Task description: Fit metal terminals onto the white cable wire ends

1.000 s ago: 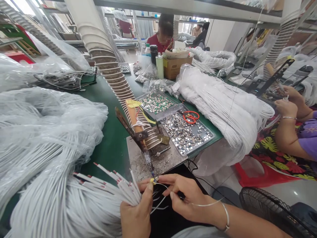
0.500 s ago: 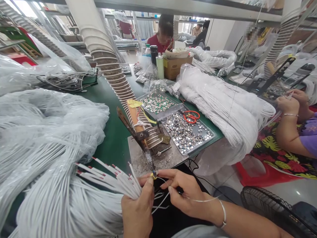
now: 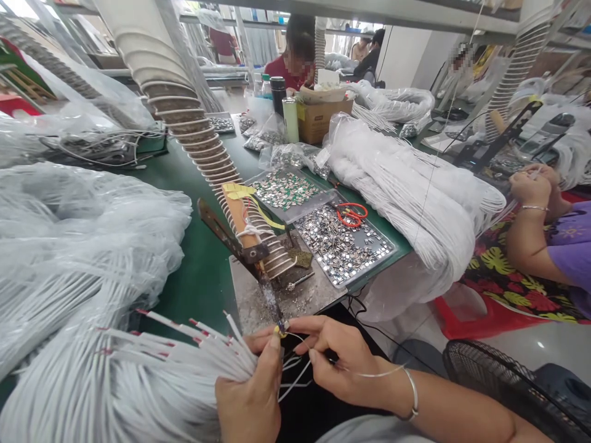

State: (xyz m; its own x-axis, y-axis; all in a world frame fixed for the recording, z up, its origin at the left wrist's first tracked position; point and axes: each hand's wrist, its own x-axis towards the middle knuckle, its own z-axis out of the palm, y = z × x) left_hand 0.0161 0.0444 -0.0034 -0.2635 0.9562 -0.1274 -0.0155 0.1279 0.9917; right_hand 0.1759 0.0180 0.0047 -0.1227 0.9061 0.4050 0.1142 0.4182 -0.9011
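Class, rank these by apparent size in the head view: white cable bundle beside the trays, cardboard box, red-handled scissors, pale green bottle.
1. white cable bundle
2. cardboard box
3. red-handled scissors and pale green bottle: alike; bottle is farther, unsure.

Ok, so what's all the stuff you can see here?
Table: one, green, under everything.
Cables: bundle, white, red-marked ends, lower left.
Cable pile: one, white, table's right edge.
Soldering iron: one, brown, middle.
Hose: one, white, above the iron.
Metal bits: many, silver, in two trays.
Scissors: one, red, by the metal bits.
Box: one, brown, far back.
Fan: one, black, bottom right.
Co-worker's hands: two, far right.
Left hand: one, grips the cables.
Right hand: one, pinches thin wire.
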